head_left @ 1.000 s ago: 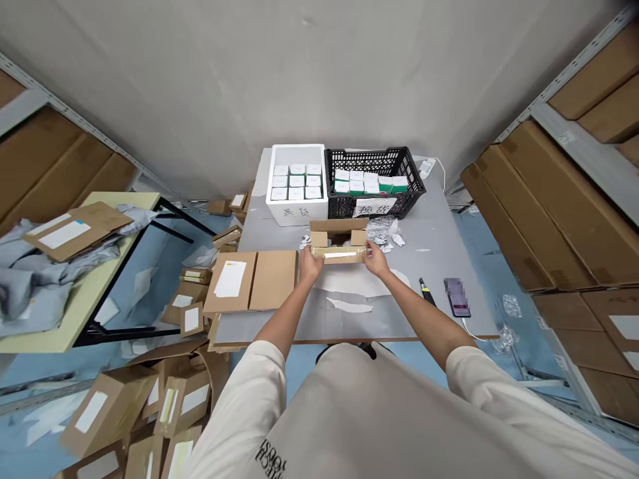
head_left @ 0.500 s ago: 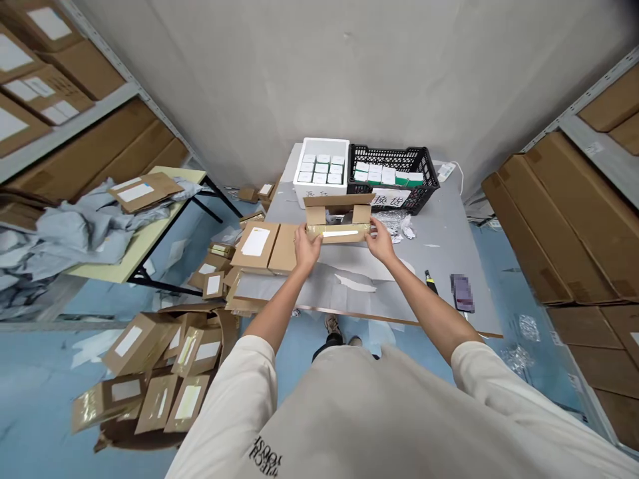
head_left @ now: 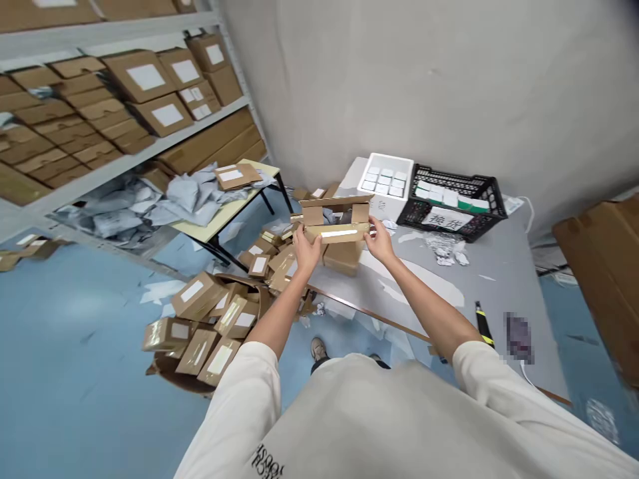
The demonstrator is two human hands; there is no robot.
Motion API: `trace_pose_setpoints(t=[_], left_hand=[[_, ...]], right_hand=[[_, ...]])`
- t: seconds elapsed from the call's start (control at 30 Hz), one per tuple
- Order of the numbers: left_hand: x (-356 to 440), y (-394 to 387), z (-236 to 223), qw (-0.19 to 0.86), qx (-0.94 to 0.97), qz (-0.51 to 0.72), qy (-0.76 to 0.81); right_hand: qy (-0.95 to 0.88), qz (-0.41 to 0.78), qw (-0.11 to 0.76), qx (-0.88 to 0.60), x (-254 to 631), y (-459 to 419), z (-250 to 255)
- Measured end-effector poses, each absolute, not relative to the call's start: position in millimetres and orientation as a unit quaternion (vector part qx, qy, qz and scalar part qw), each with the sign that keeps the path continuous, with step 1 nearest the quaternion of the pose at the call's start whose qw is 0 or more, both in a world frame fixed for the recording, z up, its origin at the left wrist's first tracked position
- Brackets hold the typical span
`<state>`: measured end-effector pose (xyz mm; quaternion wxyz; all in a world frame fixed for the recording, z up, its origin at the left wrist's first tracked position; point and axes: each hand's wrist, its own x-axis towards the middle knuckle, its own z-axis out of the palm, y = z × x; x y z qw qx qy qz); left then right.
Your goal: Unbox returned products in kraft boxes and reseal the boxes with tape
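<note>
Between my hands is a cardboard box [head_left: 344,233] with its lid flap up and a white label strip along its taped front. My left hand [head_left: 307,251] is closed on the box's left end. At the right end, my right hand [head_left: 379,241] grips it with the thumb in front. The inside shows only in part, with something dark and greyish that I cannot make out. Under and just beyond the held box, another closed cardboard box [head_left: 343,258] lies near the grey table's [head_left: 429,266] left edge.
On the table stand a white bin [head_left: 399,209] and a black crate [head_left: 452,229], both with small white-and-green boxes. A utility knife [head_left: 483,324] and a phone [head_left: 519,336] lie at right. Left are a floor carton of boxes [head_left: 184,382], a yellowish table [head_left: 214,226] and shelving [head_left: 200,120].
My view has turned left, so the table and crates appear further right and more shelving shows. Both hands keep hold of the open box, which has swung left over the table's left side.
</note>
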<state>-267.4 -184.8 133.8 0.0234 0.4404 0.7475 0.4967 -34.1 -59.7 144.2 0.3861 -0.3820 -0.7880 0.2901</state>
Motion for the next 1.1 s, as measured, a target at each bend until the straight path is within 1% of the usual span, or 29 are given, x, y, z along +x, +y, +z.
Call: trace_pose_setpoints(t=[0.2,0.37,0.43,0.57,0.67,0.8,0.97,1.1], left_hand=[[-386,-253,118,-0.003,0.364,0.479,0.799],[-461,-309,94,-0.025,0.302,0.461,0.834],[-482,-325,80,-0.013,0.275,0.453,0.848],[-509,-345,49,0.058,0.279,0.44,0.851],[-516,-348,30,0.092,0.289,0.435,0.848],[-510,-337,19,0.116,0.31,0.435,0.837],[-482,-296,20,0.146,0.356,0.438,0.812],[-440,-251,22,0.159,0.419,0.446,0.775]], right_hand=[[-0.82,0.311,0.339,-0.34,-180,-90,118],[-0.845,0.332,0.29,-0.304,-285,-112,90],[-0.851,0.345,0.269,-0.29,-316,-119,80],[-0.86,0.356,0.238,-0.277,-355,-131,62],[-0.864,0.354,0.218,-0.284,-363,-134,49],[-0.865,0.354,0.195,-0.298,-347,-127,37],[-0.854,0.346,0.197,-0.334,-299,-100,33],[-0.843,0.337,0.2,-0.368,-244,-72,31]])
